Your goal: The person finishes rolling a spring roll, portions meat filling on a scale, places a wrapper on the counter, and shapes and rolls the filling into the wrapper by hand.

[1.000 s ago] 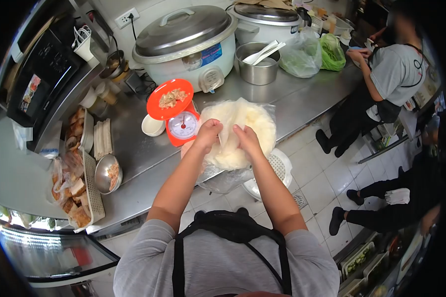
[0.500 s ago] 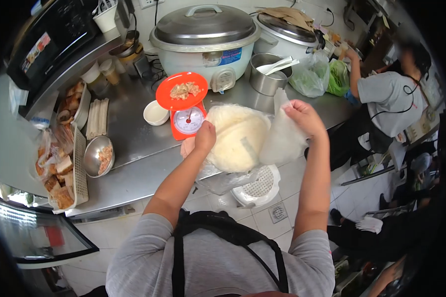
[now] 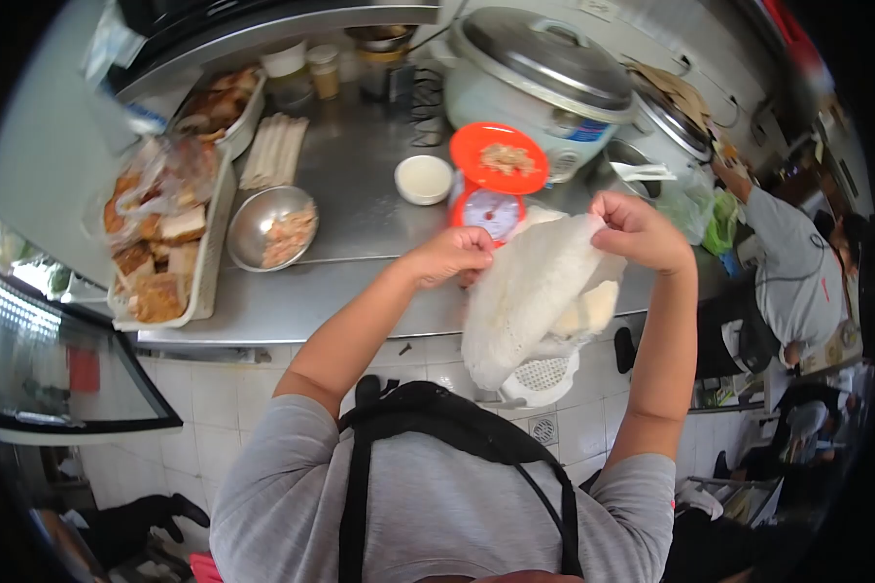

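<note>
A thin, whitish translucent sheet hangs between my two hands. My right hand pinches its upper right edge. My left hand is closed at the sheet's upper left edge, near the scale. Behind the sheet, a bag of pale round sheets is partly hidden. Just beyond stands the orange scale, its plate carrying minced filling. A white bowl is left of the scale.
At left are a steel bowl of pinkish filling, pale rolls and a basket of browned pieces. A rice cooker and a steel pot stand behind. A co-worker is at the right.
The sheet has come off the pale round pile and now hangs between both hands, in front of it. My view has turned left, so the counter items appear further right.
</note>
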A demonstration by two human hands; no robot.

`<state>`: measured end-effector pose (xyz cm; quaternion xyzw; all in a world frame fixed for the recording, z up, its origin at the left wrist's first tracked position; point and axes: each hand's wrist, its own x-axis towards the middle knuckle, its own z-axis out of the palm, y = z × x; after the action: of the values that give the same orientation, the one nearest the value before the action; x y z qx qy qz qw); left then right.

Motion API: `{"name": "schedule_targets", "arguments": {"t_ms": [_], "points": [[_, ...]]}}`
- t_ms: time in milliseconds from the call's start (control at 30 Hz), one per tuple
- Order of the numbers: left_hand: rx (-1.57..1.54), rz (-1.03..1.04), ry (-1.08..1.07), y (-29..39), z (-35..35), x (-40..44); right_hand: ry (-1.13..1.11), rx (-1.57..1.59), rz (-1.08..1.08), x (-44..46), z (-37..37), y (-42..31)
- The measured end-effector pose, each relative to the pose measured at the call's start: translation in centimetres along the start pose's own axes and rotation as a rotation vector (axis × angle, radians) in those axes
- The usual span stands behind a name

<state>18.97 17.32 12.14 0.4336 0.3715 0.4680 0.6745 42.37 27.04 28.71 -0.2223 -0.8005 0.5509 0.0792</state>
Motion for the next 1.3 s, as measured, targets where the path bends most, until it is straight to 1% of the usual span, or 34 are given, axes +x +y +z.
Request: {"name": "schedule_targets", "arguments": {"t_ms": [33, 100, 167, 200, 300, 333, 367, 433, 467, 533, 567, 633, 800, 933, 1033, 1100, 1167, 1233, 1300], "points": [[-0.001, 0.061, 0.064, 0.6, -1.4, -1.8, 0.005, -0.013, 0.022, 1.7, 1.3, 0.2], [0.005, 0.182, 0.186, 2.1, -5.0, -5.1, 0.028, -0.084, -0.019, 5.3, 3.9, 0.2], [0.107, 0.218, 0.271, 5.0, -7.4, -7.7, 0.055, -0.192, -0.039, 8.7, 5.5, -0.1], [0.157, 0.315, 0.287, 6.0, -8.1, -8.4, 0.116, -0.292, -0.075, 10.0, 6.4, -0.2], [0.396, 0.380, 0.464, 7.3, -9.5, -10.9, 0.267, -0.479, -0.268, 11.9, 9.9, -0.3], [0.465, 0.381, 0.514, 6.2, -10.6, -11.7, 0.266, -0.403, -0.268, 12.0, 11.5, 1.1], [0.633, 0.381, 0.535, 4.9, -11.4, -12.9, 0.242, -0.433, -0.263, 12.1, 13.4, 3.1], [0.971, 0.369, 0.561, 1.6, -12.4, -15.7, 0.193, -0.532, -0.308, 12.1, 18.4, 7.1], [1.043, 0.346, 0.532, -0.7, -12.8, -16.9, 0.177, -0.602, -0.340, 12.2, 20.9, 9.4], [1.159, 0.299, 0.475, -5.2, -13.6, -19.0, 0.080, -0.595, -0.301, 11.9, 24.6, 13.4], [1.207, 0.281, 0.452, -7.0, -14.1, -19.8, 0.104, -0.621, -0.264, 11.4, 26.2, 14.9], [1.285, 0.273, 0.437, -7.5, -14.9, -20.7, 0.135, -0.646, -0.195, 10.8, 27.9, 14.8], [1.383, 0.279, 0.521, -7.4, -16.7, -21.4, 0.094, -0.657, -0.217, 10.9, 29.4, 14.7], [1.388, 0.272, 0.548, -7.4, -17.1, -21.6, 0.049, -0.679, -0.245, 11.9, 30.7, 13.8], [1.411, 0.275, 0.563, -7.6, -17.8, -21.5, -0.220, -0.429, -0.026, 12.7, 29.8, 11.6], [1.422, 0.315, 0.587, -7.8, -18.3, -21.5, 0.008, -0.425, 0.097, 14.3, 28.4, 11.5], [1.400, 0.314, 0.608, -7.5, -18.0, -21.8, 0.436, -0.647, 0.130, 17.3, 27.0, 13.7], [1.408, 0.339, 0.615, -7.1, -17.5, -22.0, 0.578, -0.697, 0.367, 19.8, 25.9, 13.6], [1.443, 0.388, 0.604, -7.1, -16.8, -22.3, 0.539, -0.648, 0.409, 21.4, 25.4, 14.8]]}}
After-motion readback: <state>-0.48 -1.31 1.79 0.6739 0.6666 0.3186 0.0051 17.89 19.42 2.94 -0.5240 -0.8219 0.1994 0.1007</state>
